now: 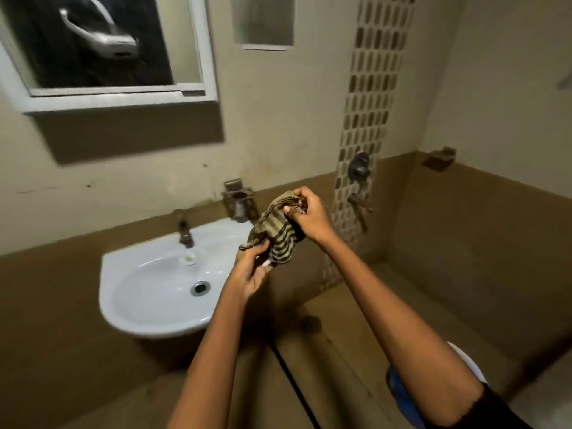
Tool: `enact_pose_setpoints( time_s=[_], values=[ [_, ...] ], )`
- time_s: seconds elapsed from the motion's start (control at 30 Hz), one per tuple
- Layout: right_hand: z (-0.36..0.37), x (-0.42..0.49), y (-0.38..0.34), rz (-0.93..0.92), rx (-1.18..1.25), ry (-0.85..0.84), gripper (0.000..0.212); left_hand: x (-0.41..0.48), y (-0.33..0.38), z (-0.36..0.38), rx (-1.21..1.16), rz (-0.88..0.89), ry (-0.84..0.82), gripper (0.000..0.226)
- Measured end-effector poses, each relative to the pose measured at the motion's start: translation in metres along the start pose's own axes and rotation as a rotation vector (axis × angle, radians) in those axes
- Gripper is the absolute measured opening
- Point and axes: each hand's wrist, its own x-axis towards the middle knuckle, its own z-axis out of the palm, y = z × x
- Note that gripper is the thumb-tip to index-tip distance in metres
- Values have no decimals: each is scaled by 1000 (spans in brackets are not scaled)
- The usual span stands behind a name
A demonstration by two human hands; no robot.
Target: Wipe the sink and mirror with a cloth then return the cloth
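Note:
A striped brown-and-tan cloth (275, 230) hangs bunched in the air just right of the white wall sink (148, 292). My right hand (309, 215) pinches its upper edge. My left hand (250, 267) grips its lower corner from below. The sink has a metal tap (184, 229) at its back and a drain (200, 287) in the bowl. The white-framed mirror (102, 48) hangs on the wall at the upper left, above the sink.
A metal holder (240, 202) is fixed to the wall behind the cloth. Shower valve and spout (359, 187) sit on the mosaic tile strip at right. A blue and white object (402, 394) lies on the floor at lower right. A small frosted window (263, 21) is high on the wall.

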Motion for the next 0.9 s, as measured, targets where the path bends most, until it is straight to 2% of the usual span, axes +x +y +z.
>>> enact_pose_setpoints(
  time_s=[0.17,0.3,0.37,0.43,0.53,0.63,0.7,0.83,0.9],
  values=[
    [88,26,-25,79,96,-76,26,2,86,-83,13,164,236,12],
    [157,36,-25,257,257,-177,37,2,137,-132,100,224,358,7],
    [174,35,-21,389,392,-295,30,4,148,-148,131,225,377,8],
    [199,34,-14,447,387,-447,21,4,161,-171,185,223,353,8],
    [217,25,-3,484,299,-592,32,7,168,-187,369,165,305,10],
    [231,23,15,481,214,-745,25,16,171,-196,563,98,245,12],
    [235,25,27,463,246,-770,26,26,172,-197,710,47,181,15],
    [242,37,45,379,396,-715,32,56,168,-194,1089,-88,13,14],
    [244,46,55,312,423,-688,34,74,164,-189,1193,-114,-9,10]
  ],
)
